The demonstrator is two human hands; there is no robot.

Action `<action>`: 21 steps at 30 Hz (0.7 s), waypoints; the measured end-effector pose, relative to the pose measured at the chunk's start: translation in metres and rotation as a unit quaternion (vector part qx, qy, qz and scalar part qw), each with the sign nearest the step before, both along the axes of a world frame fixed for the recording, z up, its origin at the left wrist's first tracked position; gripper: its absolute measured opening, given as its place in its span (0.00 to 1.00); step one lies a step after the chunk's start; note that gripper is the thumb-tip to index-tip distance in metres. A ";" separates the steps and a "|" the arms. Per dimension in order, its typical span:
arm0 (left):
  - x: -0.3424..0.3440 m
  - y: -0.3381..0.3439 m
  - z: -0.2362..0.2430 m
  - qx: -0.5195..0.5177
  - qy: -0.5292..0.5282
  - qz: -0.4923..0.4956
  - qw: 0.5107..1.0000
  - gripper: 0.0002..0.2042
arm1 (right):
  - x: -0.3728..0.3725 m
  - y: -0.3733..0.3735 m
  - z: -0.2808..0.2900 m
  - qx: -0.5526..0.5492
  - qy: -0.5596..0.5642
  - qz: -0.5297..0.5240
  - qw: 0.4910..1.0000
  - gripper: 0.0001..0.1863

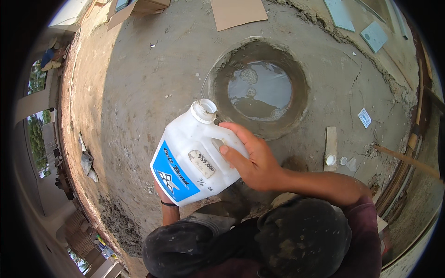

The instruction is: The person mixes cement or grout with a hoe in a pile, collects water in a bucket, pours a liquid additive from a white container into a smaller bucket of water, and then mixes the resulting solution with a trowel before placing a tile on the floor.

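Observation:
A white plastic jug [190,160] with a blue label is held tilted in front of me, its uncapped mouth [204,110] toward the far side. My right hand [250,160] is closed round the jug's handle, thumb on the near face. My left hand [161,192] bears the jug low on its left side; most of it, fingers included, is hidden behind the jug. Just beyond the mouth is a round basin of cement [218,69] holding greyish water [266,88] with patches of foam. A thin wire loop [203,85] shows beside the jug's neck.
Right of the basin lies a wood strip [330,139] with a white cap-like disc [330,160] on it. A small printed card [365,117], cardboard [238,14], tile pieces [373,37] and a wooden handle [408,160] lie around. A trowel [86,160] rests left. Another person [52,58] is far left.

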State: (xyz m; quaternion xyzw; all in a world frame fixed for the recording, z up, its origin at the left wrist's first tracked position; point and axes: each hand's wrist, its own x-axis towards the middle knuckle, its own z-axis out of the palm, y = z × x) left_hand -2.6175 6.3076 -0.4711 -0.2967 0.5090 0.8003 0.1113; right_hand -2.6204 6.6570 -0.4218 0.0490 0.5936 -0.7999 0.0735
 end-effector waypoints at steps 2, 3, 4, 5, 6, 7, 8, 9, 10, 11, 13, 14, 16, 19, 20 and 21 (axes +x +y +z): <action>-0.004 -0.003 0.001 -0.010 0.000 -0.002 1.000 0.35 | 0.000 0.001 -0.003 0.003 -0.006 -0.009 1.000 0.25; -0.007 -0.004 0.002 -0.017 0.000 -0.004 1.000 0.35 | 0.000 0.002 -0.005 0.006 -0.010 -0.013 1.000 0.24; -0.010 -0.005 0.003 -0.024 0.002 -0.006 1.000 0.35 | 0.000 0.002 -0.005 -0.003 -0.015 -0.012 1.000 0.24; -0.012 -0.006 0.005 -0.030 0.002 -0.007 1.000 0.35 | 0.001 0.003 -0.006 -0.012 -0.021 -0.012 1.000 0.24; -0.014 -0.007 0.006 -0.034 0.002 -0.009 0.999 0.35 | 0.001 0.003 -0.007 -0.020 -0.026 -0.012 0.999 0.23; -0.016 -0.008 0.007 -0.039 0.003 -0.012 0.999 0.35 | 0.000 0.002 -0.008 -0.026 -0.029 -0.015 0.999 0.23; -0.017 -0.010 0.007 -0.042 0.004 -0.012 0.999 0.35 | 0.000 0.002 -0.008 -0.032 -0.031 -0.018 0.999 0.23; -0.018 -0.011 0.009 -0.046 0.004 -0.015 0.999 0.35 | 0.000 0.002 -0.009 -0.038 -0.034 -0.022 0.998 0.23; -0.020 -0.011 0.010 -0.050 0.003 -0.017 0.999 0.35 | 0.001 0.001 -0.011 -0.038 -0.033 -0.028 0.998 0.23; -0.020 -0.013 0.011 -0.054 0.004 -0.020 0.998 0.35 | 0.001 0.001 -0.013 -0.039 -0.032 -0.033 0.998 0.23; -0.021 -0.014 0.011 -0.059 0.001 -0.024 0.998 0.36 | 0.002 0.002 -0.015 -0.034 -0.033 -0.044 0.998 0.22; -0.022 -0.016 0.011 -0.063 0.001 -0.027 0.998 0.36 | 0.003 0.003 -0.015 -0.028 -0.035 -0.049 0.998 0.22; -0.021 -0.020 0.013 -0.071 0.001 -0.027 0.997 0.36 | 0.003 0.005 -0.017 -0.024 -0.036 -0.054 0.998 0.21; -0.023 -0.021 0.017 -0.080 0.000 -0.030 0.996 0.36 | 0.003 0.006 -0.018 -0.023 -0.037 -0.056 0.997 0.21; -0.024 -0.020 0.020 -0.084 -0.004 -0.029 0.996 0.36 | 0.003 0.007 -0.018 -0.022 -0.038 -0.057 0.997 0.21; -0.025 -0.017 0.022 -0.087 -0.009 -0.027 0.996 0.37 | 0.002 0.007 -0.019 -0.019 -0.039 -0.058 0.997 0.21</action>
